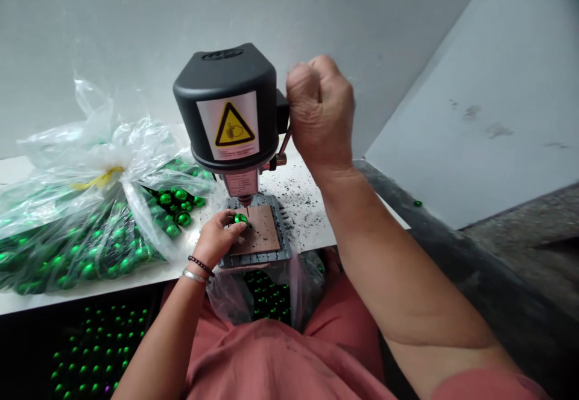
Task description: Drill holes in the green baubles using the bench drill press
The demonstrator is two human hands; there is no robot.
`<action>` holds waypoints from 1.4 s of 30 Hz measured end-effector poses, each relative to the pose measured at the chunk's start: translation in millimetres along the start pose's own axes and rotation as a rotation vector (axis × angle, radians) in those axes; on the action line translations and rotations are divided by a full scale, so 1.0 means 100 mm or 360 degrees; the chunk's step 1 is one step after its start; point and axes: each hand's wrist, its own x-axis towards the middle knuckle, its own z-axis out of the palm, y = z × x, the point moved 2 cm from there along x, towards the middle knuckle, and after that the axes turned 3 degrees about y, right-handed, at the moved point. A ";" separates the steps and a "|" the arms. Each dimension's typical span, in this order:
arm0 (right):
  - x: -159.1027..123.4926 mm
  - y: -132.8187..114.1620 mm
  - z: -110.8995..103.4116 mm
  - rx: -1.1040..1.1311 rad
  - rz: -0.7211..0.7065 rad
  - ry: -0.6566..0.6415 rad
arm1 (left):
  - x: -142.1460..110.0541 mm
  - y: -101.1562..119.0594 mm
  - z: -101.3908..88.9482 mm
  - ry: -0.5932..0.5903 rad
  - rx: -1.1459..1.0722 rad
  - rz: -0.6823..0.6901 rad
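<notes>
A black bench drill press (226, 92) with a yellow warning sticker stands in front of me. Its thin drill bit (247, 211) points down over a brown board (262, 230) on the grey base. My left hand (219, 234) pinches a shiny green ball (240, 218) between thumb and fingers, on the board beside the bit. Whether bit and ball touch, I cannot tell. My right hand (322, 107) is raised in a fist at the machine's right side, wrapped round its feed lever (285, 142); most of the lever is hidden.
To the left, a clear plastic bag (113, 207) tied in yellow holds many green balls and spills some by the base. Dark shavings (298, 198) litter the white table. More balls fill a bag (266, 294) at my lap and a dark container (97, 346) below the table.
</notes>
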 end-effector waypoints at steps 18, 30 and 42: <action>0.05 0.04 0.06 0.0153 0.0004 0.0014 | 0.02 0.11 0.13 0.0078 0.0923 0.0254; -0.30 -0.01 -0.24 0.0036 -0.0401 0.0065 | 0.03 0.07 0.13 0.0058 0.0874 0.0234; -0.94 0.21 -0.45 -0.0215 -0.0752 0.0072 | 0.00 0.08 0.15 0.0051 0.0923 0.0272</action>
